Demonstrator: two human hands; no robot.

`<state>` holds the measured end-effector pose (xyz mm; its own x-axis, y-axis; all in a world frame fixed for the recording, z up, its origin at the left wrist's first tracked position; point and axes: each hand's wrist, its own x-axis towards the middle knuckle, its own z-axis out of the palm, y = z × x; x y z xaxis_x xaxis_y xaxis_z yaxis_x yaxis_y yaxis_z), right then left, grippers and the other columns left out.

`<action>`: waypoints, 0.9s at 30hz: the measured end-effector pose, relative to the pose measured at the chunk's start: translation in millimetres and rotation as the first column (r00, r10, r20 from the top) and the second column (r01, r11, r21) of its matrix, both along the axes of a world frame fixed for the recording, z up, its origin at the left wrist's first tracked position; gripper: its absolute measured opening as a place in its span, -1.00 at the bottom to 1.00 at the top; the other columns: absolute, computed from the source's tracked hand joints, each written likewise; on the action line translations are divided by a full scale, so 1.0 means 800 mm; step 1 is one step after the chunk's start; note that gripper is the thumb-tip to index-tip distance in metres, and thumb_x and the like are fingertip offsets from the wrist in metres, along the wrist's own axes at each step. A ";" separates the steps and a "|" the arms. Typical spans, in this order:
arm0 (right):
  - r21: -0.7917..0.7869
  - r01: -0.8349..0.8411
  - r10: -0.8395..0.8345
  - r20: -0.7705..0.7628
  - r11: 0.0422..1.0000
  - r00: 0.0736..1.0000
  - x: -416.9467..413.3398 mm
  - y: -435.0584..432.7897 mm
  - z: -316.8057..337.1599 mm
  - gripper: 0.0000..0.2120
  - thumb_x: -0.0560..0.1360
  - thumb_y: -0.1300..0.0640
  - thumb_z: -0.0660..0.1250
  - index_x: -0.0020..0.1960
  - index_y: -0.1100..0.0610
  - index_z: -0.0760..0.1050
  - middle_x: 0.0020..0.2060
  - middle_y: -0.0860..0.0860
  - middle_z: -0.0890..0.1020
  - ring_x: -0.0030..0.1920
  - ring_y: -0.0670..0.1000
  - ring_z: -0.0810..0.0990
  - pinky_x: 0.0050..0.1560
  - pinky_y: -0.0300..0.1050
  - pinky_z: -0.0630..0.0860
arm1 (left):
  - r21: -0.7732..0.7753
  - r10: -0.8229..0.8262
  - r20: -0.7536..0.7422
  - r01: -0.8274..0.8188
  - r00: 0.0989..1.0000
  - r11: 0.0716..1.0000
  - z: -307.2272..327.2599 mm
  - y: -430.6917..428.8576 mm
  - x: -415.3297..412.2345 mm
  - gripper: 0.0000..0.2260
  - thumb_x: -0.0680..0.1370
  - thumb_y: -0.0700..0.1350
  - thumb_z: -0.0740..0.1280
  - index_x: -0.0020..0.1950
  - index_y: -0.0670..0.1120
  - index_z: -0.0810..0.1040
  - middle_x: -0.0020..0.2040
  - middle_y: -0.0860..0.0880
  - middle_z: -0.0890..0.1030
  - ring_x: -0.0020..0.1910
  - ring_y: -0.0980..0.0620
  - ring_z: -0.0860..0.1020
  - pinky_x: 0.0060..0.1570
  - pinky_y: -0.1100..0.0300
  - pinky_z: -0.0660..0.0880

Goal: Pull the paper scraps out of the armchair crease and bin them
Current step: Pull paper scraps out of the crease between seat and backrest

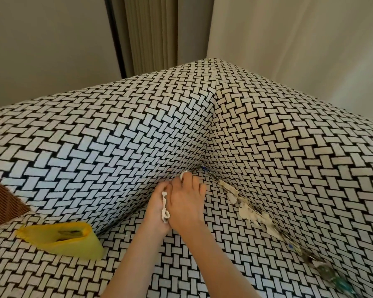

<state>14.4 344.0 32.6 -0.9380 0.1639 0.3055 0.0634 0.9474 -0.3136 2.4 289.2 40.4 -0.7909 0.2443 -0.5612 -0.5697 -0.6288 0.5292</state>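
The armchair (116,136) is covered in a black-and-white basket-weave fabric. Crumpled paper scraps (249,209) line the crease between the seat and the right arm, running down toward the lower right. My left hand (157,208) is cupped around a wad of white scraps (165,209) near the back crease. My right hand (186,201) lies over the left, and its fingertips pinch a small white scrap (184,174) at the inner corner of the crease. A yellow bag (65,239) with its mouth open lies on the seat at the left.
A brown woven surface (2,203) shows at the far left edge behind the chair's left arm. Grey walls and a beige pleated curtain (151,33) stand behind the chair. More scraps with blue-green print (329,274) lie blurred in the crease at the lower right.
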 end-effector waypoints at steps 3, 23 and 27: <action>-0.321 -0.195 0.196 -0.027 0.927 0.980 -0.003 0.005 0.003 -0.66 0.55 0.10 0.05 -0.15 0.21 0.55 -0.20 0.00 0.44 -0.28 -0.07 0.45 -0.26 -0.20 0.40 | -0.079 0.052 0.000 -0.052 0.999 0.996 -0.006 -0.005 -0.006 -0.72 0.58 -0.01 0.18 -0.24 -0.12 0.52 -0.47 -0.04 0.56 -0.49 0.07 0.56 -0.53 0.35 0.46; -0.260 -0.004 0.101 0.360 0.966 0.927 -0.058 0.065 -0.005 -0.84 0.48 0.27 0.30 0.00 0.21 0.64 -0.01 0.11 0.64 -0.10 0.01 0.56 -0.11 -0.33 0.43 | -0.260 0.159 0.064 -0.137 0.985 0.956 -0.012 -0.004 -0.028 -0.79 0.53 -0.28 0.18 -0.31 -0.11 0.36 -0.47 0.01 0.39 -0.54 0.12 0.37 -0.54 0.30 0.34; -0.637 0.066 0.086 0.205 0.768 0.975 -0.049 0.062 0.011 -0.86 0.43 0.27 0.40 -0.02 0.18 0.61 -0.21 0.01 0.65 -0.21 -0.06 0.58 -0.07 -0.27 0.51 | -0.262 0.171 0.043 -0.154 0.984 0.953 -0.018 0.000 -0.029 -0.77 0.46 -0.35 0.19 -0.37 -0.16 0.31 -0.48 -0.06 0.31 -0.67 0.13 0.32 -0.66 0.39 0.26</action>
<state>-24.7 393.3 41.0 -0.9686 0.2388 -0.0697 0.1910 0.5340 -0.8237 -20.9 289.1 26.2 -0.7677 -0.0438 -0.6393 -0.5094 -0.5636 0.6503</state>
